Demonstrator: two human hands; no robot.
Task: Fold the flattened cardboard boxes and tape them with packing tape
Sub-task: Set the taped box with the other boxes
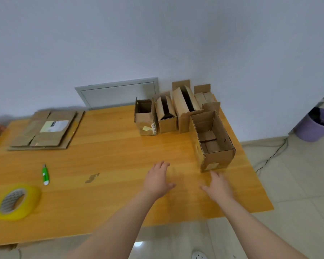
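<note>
The left grip (pixel 157 179) and right grip (pixel 218 186) hover open, empty; best lift the top flattened box (pixel 52 131) squarely off the far-left corner of the counter (pixel 120 156).

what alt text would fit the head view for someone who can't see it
A person's left hand and right hand, both open, reach over a wooden table toward an open box. More folded boxes stand behind it by the wall; a flat cardboard stack, a green cutter and a yellow tape roll lie to the left.
</note>
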